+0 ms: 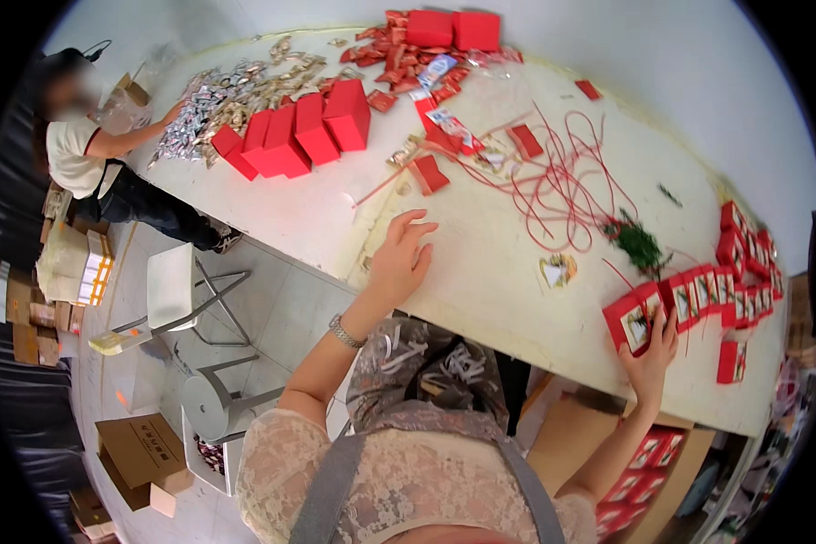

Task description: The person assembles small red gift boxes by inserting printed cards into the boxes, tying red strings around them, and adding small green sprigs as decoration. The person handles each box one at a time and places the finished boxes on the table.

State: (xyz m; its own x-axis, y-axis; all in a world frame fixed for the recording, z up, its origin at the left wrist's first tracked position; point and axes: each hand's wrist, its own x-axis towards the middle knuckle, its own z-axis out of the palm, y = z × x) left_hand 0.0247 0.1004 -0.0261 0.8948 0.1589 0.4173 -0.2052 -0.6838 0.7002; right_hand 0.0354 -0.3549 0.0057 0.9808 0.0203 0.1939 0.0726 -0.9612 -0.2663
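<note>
My left hand (399, 261) hangs over the near edge of the white table (508, 308), its fingers apart and nothing in them. At the right, my right hand (651, 358) grips a small red gift box (627, 317) with a picture card on its face; the fingers partly cover the card. This box stands at the near end of a row of similar red boxes (698, 292). Just beyond it lies a bunch of green sprigs (637, 243). A small printed card (558, 270) rests on the table between my hands, closer to the right one.
Loose red cords (562, 195) tangle across the table's middle. Plain red boxes (286, 140) stand at the left, by piles of wrapped packets (222, 100). A person (77, 145) reaches into these from the far left. A stool (170, 288) and open carton (143, 453) are on the floor.
</note>
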